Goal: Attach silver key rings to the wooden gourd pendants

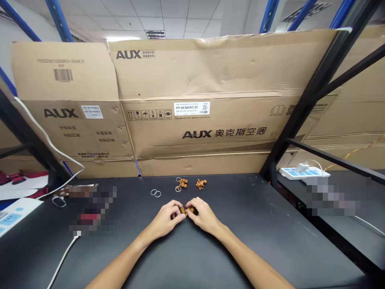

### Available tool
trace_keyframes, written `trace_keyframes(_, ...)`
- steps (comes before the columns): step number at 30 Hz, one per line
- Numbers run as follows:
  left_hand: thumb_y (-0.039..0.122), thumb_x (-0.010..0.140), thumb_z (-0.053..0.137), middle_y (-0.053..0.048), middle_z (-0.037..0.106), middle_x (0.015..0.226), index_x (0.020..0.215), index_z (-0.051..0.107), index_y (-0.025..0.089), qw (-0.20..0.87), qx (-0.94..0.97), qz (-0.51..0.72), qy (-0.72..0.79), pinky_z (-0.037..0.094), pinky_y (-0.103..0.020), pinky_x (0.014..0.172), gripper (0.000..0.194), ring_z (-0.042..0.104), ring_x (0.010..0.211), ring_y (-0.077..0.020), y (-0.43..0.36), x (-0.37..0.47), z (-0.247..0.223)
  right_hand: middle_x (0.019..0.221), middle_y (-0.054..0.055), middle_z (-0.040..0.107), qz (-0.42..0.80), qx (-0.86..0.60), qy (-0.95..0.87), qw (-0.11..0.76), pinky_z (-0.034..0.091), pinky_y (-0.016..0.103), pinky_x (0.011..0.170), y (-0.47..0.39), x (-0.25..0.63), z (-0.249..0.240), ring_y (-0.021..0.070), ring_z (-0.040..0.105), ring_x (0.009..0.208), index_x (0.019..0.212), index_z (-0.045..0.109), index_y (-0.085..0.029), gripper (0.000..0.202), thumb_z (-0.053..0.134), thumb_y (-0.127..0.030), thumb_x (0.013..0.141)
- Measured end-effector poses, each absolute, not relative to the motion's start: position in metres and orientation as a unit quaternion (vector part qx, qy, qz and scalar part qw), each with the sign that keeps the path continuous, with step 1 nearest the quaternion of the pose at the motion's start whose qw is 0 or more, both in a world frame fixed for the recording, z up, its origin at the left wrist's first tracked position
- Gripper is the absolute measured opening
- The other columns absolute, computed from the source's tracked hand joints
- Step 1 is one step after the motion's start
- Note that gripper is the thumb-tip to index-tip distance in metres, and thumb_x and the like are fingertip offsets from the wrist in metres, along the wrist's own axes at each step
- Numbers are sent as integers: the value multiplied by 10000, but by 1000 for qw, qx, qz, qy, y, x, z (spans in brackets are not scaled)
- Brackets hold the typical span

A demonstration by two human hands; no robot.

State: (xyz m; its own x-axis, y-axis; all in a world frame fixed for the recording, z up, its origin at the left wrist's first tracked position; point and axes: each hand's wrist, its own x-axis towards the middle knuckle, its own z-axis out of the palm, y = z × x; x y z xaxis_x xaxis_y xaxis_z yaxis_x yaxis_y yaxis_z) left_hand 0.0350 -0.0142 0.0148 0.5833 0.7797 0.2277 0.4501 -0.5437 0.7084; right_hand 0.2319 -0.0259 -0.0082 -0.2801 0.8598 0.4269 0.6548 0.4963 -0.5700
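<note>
Pinching a brown charm between the fingertips of both hands, left hand and right hand clamped on it from either side. Holding the hands close together, fingertips nearly meeting, with thumbs toward the near side and fingers curled over. Covering part of the charm, so unable to tell its full shape, or whether resting on the desk or just above it. Placed midway across the black desk, straight ahead, forearms stretching in from the bottom of the view.

Lying just beyond the hands, toward the back of the desk: a second charm, beaded, with two rings just beside it on its left. Lying near that, to the right and apart from it: a third charm, beaded too. Lying farther left: two loose hoops, side by side and touching or slightly overlapping.

Standing upright behind the desk: cardboard printed with AUX. Rising at the right: a black frame. Lying at the far left: a white power strip, and near it a white cable leading to something too blurred to name.
</note>
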Motion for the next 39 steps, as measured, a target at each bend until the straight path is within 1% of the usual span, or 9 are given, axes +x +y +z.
trace_keyframes(3,302,880,523,-38,597,1052,663,559,173,291,842,270,364,468,-248,684,256,568,720,-116,-15,35,14,802,18,632,143,-477,-793,352,449,298,714,-25,232,-9,179,552,788,845,602,-215,62,562,-169,830)
trace_keyframes(7,276,905,476,-53,565,1120,764,588,183,294,853,253,348,483,-255,682,202,558,687,-106,-16,33,14,823,21,632,137,-485,-790,348,448,298,721,-23,234,-11,179,550,796,853,600,-211,100,561,-127,816)
trace_keyframes(10,286,901,494,-65,555,1140,750,584,183,273,862,248,347,487,-290,762,203,583,808,-145,-17,32,13,824,22,630,140,-486,-788,352,449,299,726,-23,234,-11,175,552,791,855,602,-209,77,561,-148,831)
trace_keyframes(14,312,888,534,-72,565,1107,675,566,182,230,867,262,356,451,-355,893,253,555,995,-208,-15,32,10,822,23,637,147,-465,-798,354,449,306,737,-25,232,-11,178,550,798,863,608,-210,64,556,-176,846)
trace_keyframes(19,235,928,446,-74,554,1120,822,591,195,215,872,269,347,434,-362,937,184,544,1036,-203,-13,30,9,818,25,634,140,-476,-793,354,449,316,728,-25,232,-10,186,550,791,855,608,-214,60,564,-175,842)
trace_keyframes(22,223,939,424,-71,552,1129,854,583,199,214,877,261,341,429,-359,945,182,534,1045,-198,-14,29,10,825,26,635,137,-486,-786,357,447,317,731,-23,234,-11,186,555,791,850,606,-214,51,575,-175,841)
trace_keyframes(28,298,910,518,-60,555,1110,705,555,184,204,872,260,361,436,-358,914,237,530,1020,-207,-13,30,6,809,20,641,146,-450,-805,358,444,311,737,-25,231,-12,183,551,795,858,608,-216,51,566,-187,861)
trace_keyframes(35,235,938,439,-68,554,1119,847,605,197,214,880,259,335,430,-362,931,193,531,1016,-197,-13,29,10,815,27,635,138,-486,-784,361,443,318,727,-21,234,-14,184,555,784,864,613,-209,48,572,-185,856)
trace_keyframes(39,300,905,513,-64,569,1099,744,602,193,193,879,253,355,435,-397,909,213,527,979,-214,-14,29,10,807,25,633,152,-461,-792,371,450,310,725,-23,233,-13,180,551,783,873,610,-212,53,557,-209,873)
